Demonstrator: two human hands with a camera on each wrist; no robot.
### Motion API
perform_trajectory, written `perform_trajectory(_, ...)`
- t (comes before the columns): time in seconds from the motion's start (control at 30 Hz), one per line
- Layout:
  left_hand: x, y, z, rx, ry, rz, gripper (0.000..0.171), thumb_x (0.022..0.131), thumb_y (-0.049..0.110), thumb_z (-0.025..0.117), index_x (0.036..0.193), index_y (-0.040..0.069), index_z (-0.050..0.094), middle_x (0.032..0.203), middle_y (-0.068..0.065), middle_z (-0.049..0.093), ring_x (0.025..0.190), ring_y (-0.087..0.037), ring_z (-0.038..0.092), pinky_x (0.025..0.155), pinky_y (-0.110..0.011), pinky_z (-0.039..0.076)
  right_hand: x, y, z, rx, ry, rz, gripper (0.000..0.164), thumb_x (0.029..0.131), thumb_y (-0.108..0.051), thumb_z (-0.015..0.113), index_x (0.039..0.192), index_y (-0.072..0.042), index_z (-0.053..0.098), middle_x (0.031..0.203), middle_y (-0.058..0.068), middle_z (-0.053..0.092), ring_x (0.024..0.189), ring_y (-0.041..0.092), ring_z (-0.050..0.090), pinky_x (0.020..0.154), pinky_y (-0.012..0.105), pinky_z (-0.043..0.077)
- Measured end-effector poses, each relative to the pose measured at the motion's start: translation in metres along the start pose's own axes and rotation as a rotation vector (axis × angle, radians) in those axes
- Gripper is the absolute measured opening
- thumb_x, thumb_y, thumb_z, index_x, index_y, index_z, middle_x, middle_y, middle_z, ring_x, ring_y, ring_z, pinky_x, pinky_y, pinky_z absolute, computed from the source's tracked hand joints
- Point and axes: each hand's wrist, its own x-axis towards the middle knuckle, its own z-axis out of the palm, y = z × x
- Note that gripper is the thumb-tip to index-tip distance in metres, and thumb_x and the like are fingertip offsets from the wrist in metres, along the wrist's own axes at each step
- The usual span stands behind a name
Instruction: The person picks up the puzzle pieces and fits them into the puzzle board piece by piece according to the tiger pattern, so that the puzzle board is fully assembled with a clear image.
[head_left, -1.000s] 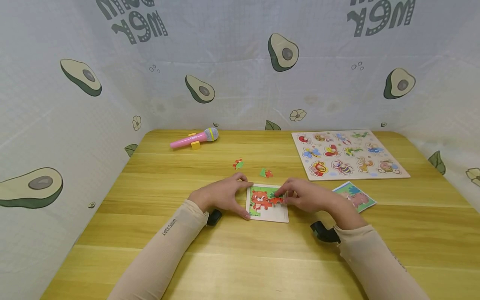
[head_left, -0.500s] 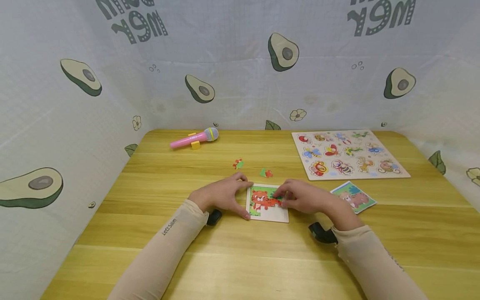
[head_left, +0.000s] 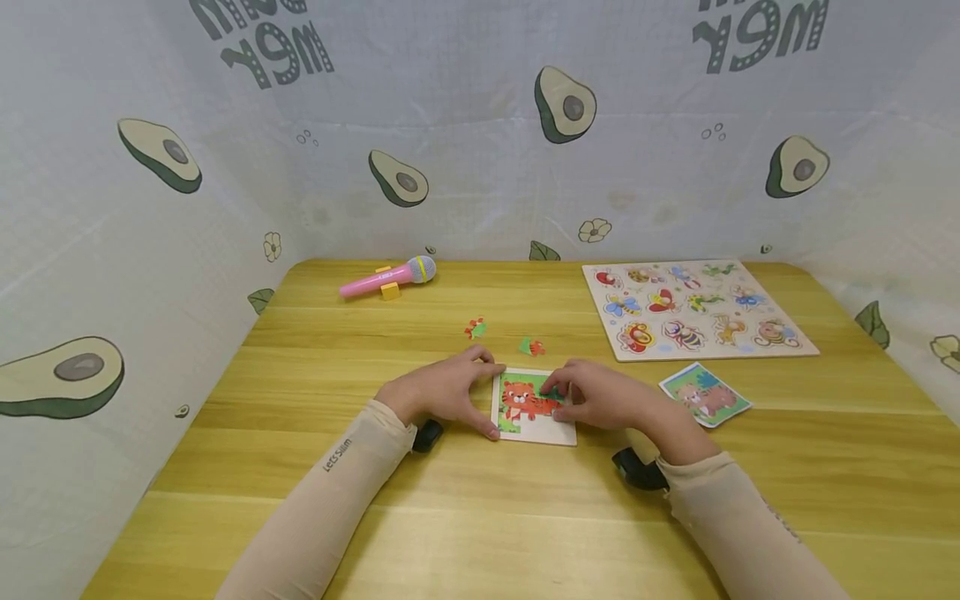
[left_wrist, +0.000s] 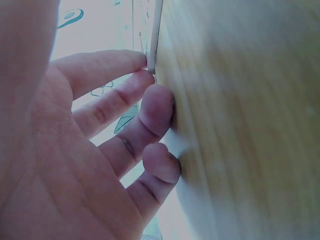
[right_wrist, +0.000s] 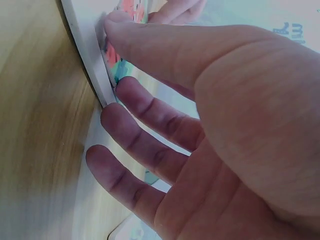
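Note:
A small square puzzle board with an orange tiger picture lies in the middle of the table. My left hand holds its left side, with the thumb at the near corner and fingertips at the far corner. My right hand reaches over the board's right side, thumb and fingers bent around a tiger-body puzzle piece that lies flat against the tiger's front part. The fingers cover part of that piece. Bare white board shows along the near right. Two loose puzzle pieces, one and another, lie beyond the board.
A pink toy microphone rests on a yellow stand at the back left. At the back right lies a large wooden insect board. A small picture card or puzzle with a pink animal lies beside my right hand. Patterned cloth surrounds the table.
My right hand has shifted slightly left over the board. The tiger-body piece, askew a second ago, now lines up with the tiger's front. My left hand has stayed put.

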Motion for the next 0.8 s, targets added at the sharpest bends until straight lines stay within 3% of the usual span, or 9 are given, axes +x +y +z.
perform_trajectory(0.57, 0.0002, -0.0013, -0.0011, 0.012, 0.009, 0.015, 0.102, 0.073, 0.057, 0.086, 0.154, 0.013, 0.042, 0.14, 0.002, 0.037, 0.121, -0.014, 0.045, 0.105, -0.03, 0.038, 0.0043, -0.0052, -0.0007, -0.055, 0.02, 0.052, 0.025, 0.089, -0.018, 0.079, 0.113, -0.01, 0.077, 0.09, -0.001, 0.059, 0.076, 0.013, 0.052, 0.071, 0.032, 0.047)
perform_trajectory(0.8, 0.0003, 0.0004, -0.0004, 0.007, 0.01, 0.013, 0.102, 0.074, 0.057, 0.085, 0.154, 0.012, 0.042, 0.14, 0.002, 0.037, 0.12, -0.013, 0.044, 0.104, -0.028, 0.038, 0.0053, -0.0021, -0.0003, -0.021, 0.036, 0.06, 0.013, 0.089, -0.018, 0.08, 0.1, -0.014, 0.075, 0.089, -0.006, 0.064, 0.075, 0.012, 0.055, 0.071, 0.033, 0.049)
